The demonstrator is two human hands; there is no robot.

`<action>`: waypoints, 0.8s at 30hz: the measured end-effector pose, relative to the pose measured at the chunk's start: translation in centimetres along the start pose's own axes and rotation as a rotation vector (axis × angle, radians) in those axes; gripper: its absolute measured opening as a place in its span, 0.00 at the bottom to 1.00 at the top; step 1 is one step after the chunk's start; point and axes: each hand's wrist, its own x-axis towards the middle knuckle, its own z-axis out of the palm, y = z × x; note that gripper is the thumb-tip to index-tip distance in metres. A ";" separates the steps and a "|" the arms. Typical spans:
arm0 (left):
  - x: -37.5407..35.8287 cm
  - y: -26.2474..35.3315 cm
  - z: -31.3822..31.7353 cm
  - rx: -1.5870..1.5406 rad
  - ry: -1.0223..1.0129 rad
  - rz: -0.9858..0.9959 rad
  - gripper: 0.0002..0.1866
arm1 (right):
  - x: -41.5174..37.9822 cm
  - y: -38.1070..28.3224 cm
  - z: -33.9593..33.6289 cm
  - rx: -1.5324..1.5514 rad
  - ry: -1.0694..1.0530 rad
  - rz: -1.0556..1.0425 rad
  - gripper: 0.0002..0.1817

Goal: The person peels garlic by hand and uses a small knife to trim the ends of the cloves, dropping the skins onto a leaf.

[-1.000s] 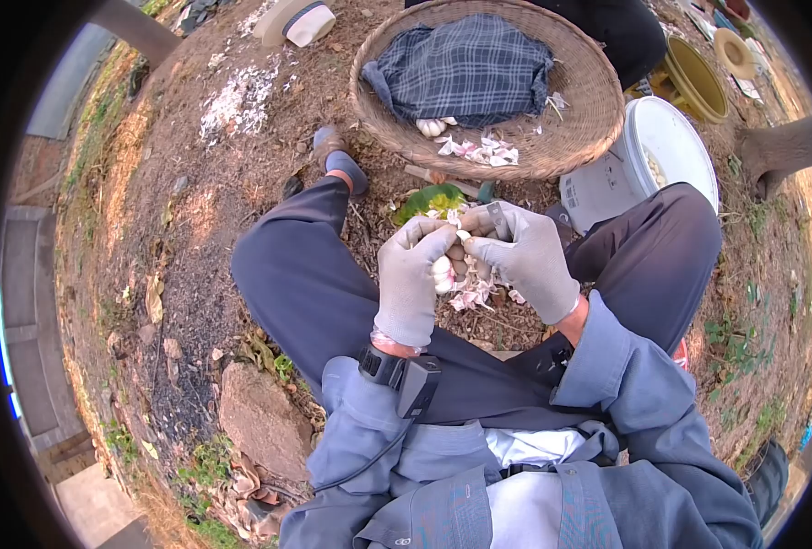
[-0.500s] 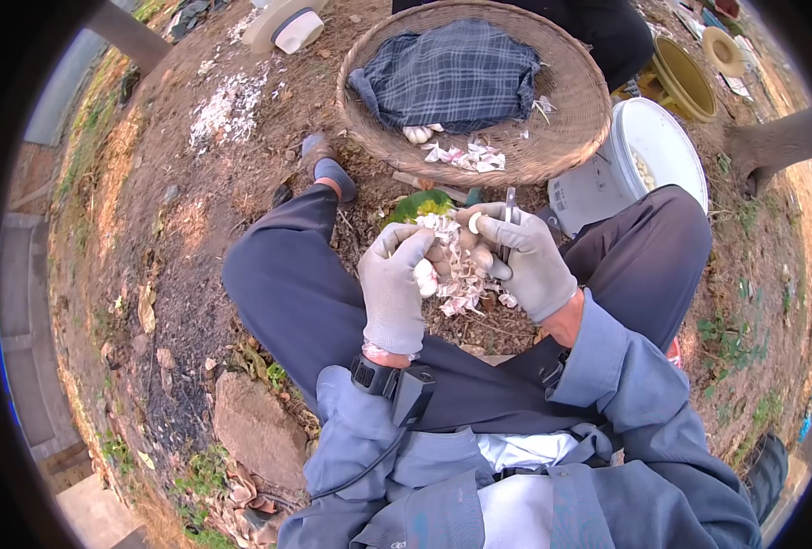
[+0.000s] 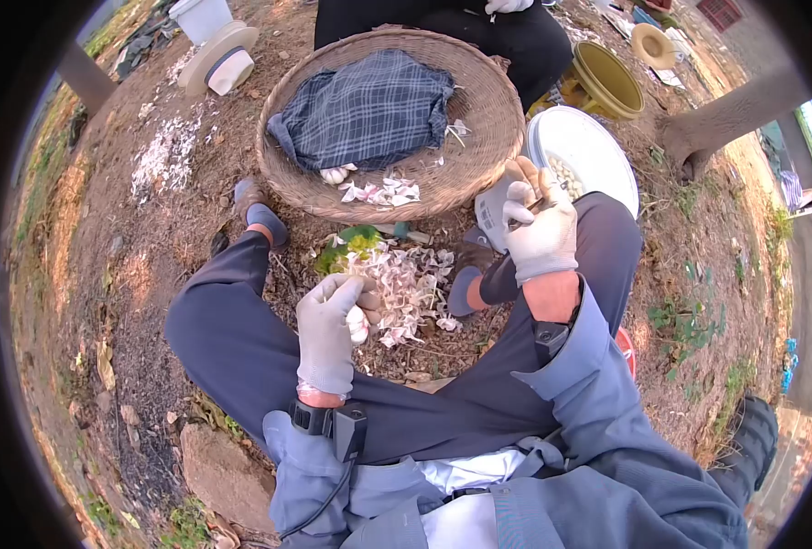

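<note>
My left hand (image 3: 326, 331), in a pale grey glove, closes round a partly broken garlic bulb (image 3: 357, 325) with pinkish-white skin. It is held at the left edge of a heap of loose garlic skins (image 3: 404, 291) on the ground between my legs. My right hand (image 3: 543, 233), gloved too, is raised at the near rim of a white bucket (image 3: 612, 151), its fingers curled round a small knife that is mostly hidden. Inside the bucket lie peeled garlic cloves (image 3: 563, 171), partly covered by my fingertips.
Beyond the skins stands a wide woven basket (image 3: 488, 156) with a checked cloth (image 3: 369, 105), garlic and skins in it. A person in dark trousers (image 3: 507, 41) sits behind it. Around are a yellow bucket (image 3: 607, 82), a straw hat (image 3: 218, 59), a tree trunk (image 3: 736, 119) and a stone (image 3: 227, 476).
My right hand has moved from beside the left one out to the bucket; the clove at its fingertips no longer shows. My left hand keeps the garlic bulb. The view has turned to the right.
</note>
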 end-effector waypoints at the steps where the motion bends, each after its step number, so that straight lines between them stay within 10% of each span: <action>1: 0.1 -0.3 -0.2 -0.013 -0.015 -0.016 0.13 | -0.7 0.8 0.4 -0.053 -0.006 0.026 0.18; 17: 1.5 -1.7 -1.4 -0.600 -0.072 -0.018 0.30 | -9.1 10.0 5.3 -1.121 -0.486 0.031 0.16; 20: 1.3 -1.5 -1.2 -0.555 -0.076 0.020 0.30 | -9.2 11.0 4.5 -1.486 -0.756 -0.425 0.24; 24: 0.3 -0.2 0.0 -0.327 0.005 0.129 0.29 | -9.4 11.8 4.3 -1.525 -0.776 -0.447 0.24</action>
